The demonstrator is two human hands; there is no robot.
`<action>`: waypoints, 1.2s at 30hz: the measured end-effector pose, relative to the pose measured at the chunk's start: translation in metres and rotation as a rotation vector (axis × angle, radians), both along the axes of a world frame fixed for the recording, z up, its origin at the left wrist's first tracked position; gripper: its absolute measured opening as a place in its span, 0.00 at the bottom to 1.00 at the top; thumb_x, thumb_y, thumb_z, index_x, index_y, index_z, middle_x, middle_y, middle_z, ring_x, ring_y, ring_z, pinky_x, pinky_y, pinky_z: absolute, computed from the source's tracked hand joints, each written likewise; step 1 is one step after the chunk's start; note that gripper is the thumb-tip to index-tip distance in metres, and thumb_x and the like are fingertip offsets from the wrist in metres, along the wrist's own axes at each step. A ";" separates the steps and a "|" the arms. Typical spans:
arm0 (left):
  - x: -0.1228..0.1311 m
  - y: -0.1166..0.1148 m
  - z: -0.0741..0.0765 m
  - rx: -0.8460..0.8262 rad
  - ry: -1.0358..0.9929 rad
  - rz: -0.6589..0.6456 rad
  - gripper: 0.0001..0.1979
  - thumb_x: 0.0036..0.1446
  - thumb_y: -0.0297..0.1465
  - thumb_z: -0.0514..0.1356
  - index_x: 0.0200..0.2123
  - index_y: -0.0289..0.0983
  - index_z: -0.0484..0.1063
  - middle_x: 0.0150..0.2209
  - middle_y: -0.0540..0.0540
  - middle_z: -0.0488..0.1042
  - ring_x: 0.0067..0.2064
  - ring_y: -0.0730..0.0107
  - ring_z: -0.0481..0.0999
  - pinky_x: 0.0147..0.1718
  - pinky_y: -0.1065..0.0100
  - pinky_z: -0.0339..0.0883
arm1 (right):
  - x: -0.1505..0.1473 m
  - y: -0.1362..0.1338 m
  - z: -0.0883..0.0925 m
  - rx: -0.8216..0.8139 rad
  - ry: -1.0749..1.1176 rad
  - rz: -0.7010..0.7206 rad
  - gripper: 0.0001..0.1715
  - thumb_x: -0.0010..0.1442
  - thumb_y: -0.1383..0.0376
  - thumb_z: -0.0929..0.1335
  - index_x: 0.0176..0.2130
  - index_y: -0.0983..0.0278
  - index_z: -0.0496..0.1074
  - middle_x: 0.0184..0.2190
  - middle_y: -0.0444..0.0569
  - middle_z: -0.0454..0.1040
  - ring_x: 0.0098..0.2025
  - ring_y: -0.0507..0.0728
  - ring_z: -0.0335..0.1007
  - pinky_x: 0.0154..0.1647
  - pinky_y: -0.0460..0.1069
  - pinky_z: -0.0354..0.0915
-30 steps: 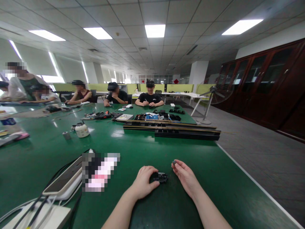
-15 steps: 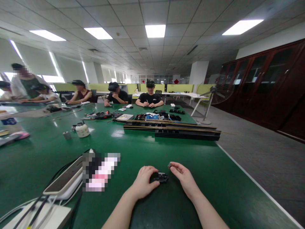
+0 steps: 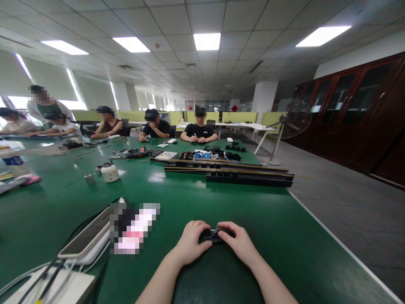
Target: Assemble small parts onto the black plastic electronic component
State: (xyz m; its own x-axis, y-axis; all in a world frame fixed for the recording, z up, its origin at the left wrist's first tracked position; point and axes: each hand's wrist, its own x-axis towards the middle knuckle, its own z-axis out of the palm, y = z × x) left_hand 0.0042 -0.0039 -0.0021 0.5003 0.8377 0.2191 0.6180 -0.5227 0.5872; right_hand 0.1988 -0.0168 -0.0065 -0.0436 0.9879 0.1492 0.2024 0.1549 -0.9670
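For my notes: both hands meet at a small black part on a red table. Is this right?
No: the head view shows a green table, not red. The left hand and right hand do meet at the small black part.

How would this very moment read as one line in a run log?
left hand: grips small black part | right hand: fingertips on same part | support: green table | beyond: long black rails

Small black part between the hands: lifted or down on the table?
Down: small black part sits on the green table, left hand and right hand touching its ends.
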 end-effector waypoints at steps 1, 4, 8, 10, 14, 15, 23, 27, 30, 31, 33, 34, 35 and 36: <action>0.000 0.000 0.000 0.000 -0.001 -0.002 0.17 0.47 0.32 0.61 0.43 0.41 0.67 0.45 0.47 0.68 0.48 0.62 0.64 0.50 0.61 0.54 | -0.001 -0.001 0.001 0.019 -0.039 0.003 0.13 0.46 0.59 0.71 0.35 0.58 0.76 0.36 0.47 0.77 0.42 0.61 0.70 0.48 0.56 0.60; 0.000 0.000 0.001 0.003 -0.001 -0.007 0.17 0.47 0.33 0.61 0.43 0.41 0.67 0.45 0.47 0.68 0.48 0.62 0.64 0.50 0.61 0.54 | -0.003 -0.003 0.003 0.056 -0.093 0.012 0.12 0.46 0.62 0.70 0.35 0.56 0.76 0.36 0.46 0.76 0.42 0.61 0.69 0.48 0.55 0.60; -0.001 0.001 0.000 0.009 0.001 -0.007 0.17 0.48 0.33 0.61 0.43 0.41 0.67 0.45 0.47 0.68 0.48 0.62 0.64 0.50 0.61 0.54 | -0.006 -0.005 0.004 0.081 -0.143 0.041 0.11 0.46 0.65 0.70 0.34 0.55 0.76 0.37 0.46 0.75 0.42 0.60 0.68 0.48 0.55 0.60; -0.001 0.001 -0.002 0.012 -0.007 -0.005 0.18 0.47 0.33 0.61 0.44 0.41 0.67 0.45 0.47 0.68 0.49 0.62 0.64 0.50 0.62 0.54 | -0.007 -0.006 0.004 0.099 -0.202 0.067 0.11 0.46 0.65 0.70 0.33 0.54 0.76 0.37 0.46 0.75 0.43 0.61 0.68 0.48 0.55 0.59; -0.001 0.002 -0.005 0.014 -0.018 -0.010 0.19 0.47 0.32 0.61 0.44 0.42 0.67 0.46 0.47 0.68 0.49 0.62 0.64 0.50 0.61 0.54 | -0.008 -0.008 0.006 0.119 -0.312 0.102 0.11 0.47 0.65 0.70 0.34 0.56 0.76 0.38 0.47 0.75 0.44 0.60 0.67 0.49 0.55 0.59; -0.001 0.002 -0.005 0.014 -0.021 -0.011 0.18 0.46 0.32 0.61 0.44 0.41 0.67 0.45 0.47 0.68 0.49 0.61 0.64 0.50 0.60 0.54 | -0.008 -0.008 0.007 0.123 -0.332 0.107 0.11 0.47 0.65 0.69 0.35 0.57 0.76 0.39 0.48 0.75 0.44 0.60 0.67 0.49 0.55 0.59; -0.002 0.003 -0.006 0.010 -0.058 -0.020 0.18 0.46 0.32 0.61 0.44 0.41 0.68 0.45 0.45 0.69 0.48 0.60 0.64 0.50 0.60 0.54 | -0.007 -0.010 0.008 0.121 -0.453 0.130 0.12 0.46 0.68 0.69 0.35 0.60 0.74 0.42 0.49 0.73 0.46 0.58 0.66 0.51 0.53 0.58; -0.003 0.004 -0.008 0.006 -0.080 -0.022 0.18 0.47 0.32 0.61 0.44 0.42 0.68 0.45 0.45 0.69 0.48 0.60 0.64 0.50 0.59 0.54 | -0.007 -0.010 0.008 0.124 -0.447 0.135 0.13 0.46 0.68 0.69 0.35 0.59 0.74 0.41 0.48 0.74 0.46 0.58 0.66 0.50 0.53 0.59; -0.003 0.005 -0.010 -0.008 -0.095 -0.014 0.20 0.47 0.33 0.61 0.46 0.42 0.68 0.45 0.45 0.69 0.49 0.58 0.64 0.50 0.58 0.53 | -0.007 -0.010 0.006 0.114 -0.422 0.131 0.18 0.44 0.70 0.68 0.39 0.59 0.72 0.40 0.47 0.74 0.45 0.57 0.66 0.49 0.53 0.60; -0.003 0.005 -0.011 -0.013 -0.101 -0.009 0.21 0.47 0.33 0.61 0.47 0.42 0.67 0.46 0.44 0.69 0.49 0.58 0.64 0.50 0.58 0.53 | -0.006 -0.010 0.005 0.106 -0.412 0.123 0.21 0.44 0.70 0.68 0.41 0.59 0.71 0.41 0.47 0.73 0.45 0.57 0.66 0.49 0.52 0.60; -0.003 0.006 -0.013 -0.016 -0.114 0.001 0.23 0.47 0.33 0.61 0.49 0.41 0.66 0.47 0.43 0.69 0.50 0.57 0.63 0.51 0.57 0.52 | -0.006 -0.010 0.004 0.085 -0.398 0.105 0.25 0.44 0.70 0.68 0.44 0.59 0.69 0.42 0.47 0.72 0.46 0.57 0.66 0.50 0.53 0.59; -0.003 0.006 -0.014 -0.013 -0.119 0.003 0.23 0.47 0.33 0.60 0.50 0.41 0.65 0.47 0.43 0.69 0.50 0.57 0.63 0.51 0.57 0.52 | -0.005 -0.010 0.003 0.075 -0.393 0.100 0.26 0.44 0.70 0.68 0.46 0.59 0.68 0.43 0.47 0.72 0.46 0.57 0.66 0.50 0.53 0.59; -0.003 0.006 -0.014 -0.008 -0.122 0.003 0.23 0.48 0.33 0.60 0.50 0.41 0.65 0.47 0.43 0.69 0.50 0.57 0.63 0.51 0.57 0.52 | -0.005 -0.010 0.003 0.068 -0.389 0.098 0.27 0.44 0.70 0.68 0.46 0.59 0.67 0.43 0.48 0.71 0.46 0.57 0.66 0.51 0.53 0.59; -0.003 0.006 -0.014 -0.002 -0.121 0.001 0.23 0.48 0.33 0.60 0.50 0.41 0.65 0.47 0.43 0.69 0.50 0.57 0.63 0.51 0.57 0.52 | -0.005 -0.010 0.003 0.065 -0.385 0.098 0.26 0.44 0.69 0.68 0.46 0.59 0.67 0.43 0.48 0.71 0.47 0.57 0.66 0.51 0.53 0.59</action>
State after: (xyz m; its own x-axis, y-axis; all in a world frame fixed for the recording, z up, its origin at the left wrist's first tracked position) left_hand 0.0010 0.0023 -0.0165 0.4696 0.8387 0.2759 0.5429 -0.5207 0.6589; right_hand 0.1940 -0.0265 -0.0037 -0.2024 0.9652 0.1655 0.5293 0.2500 -0.8108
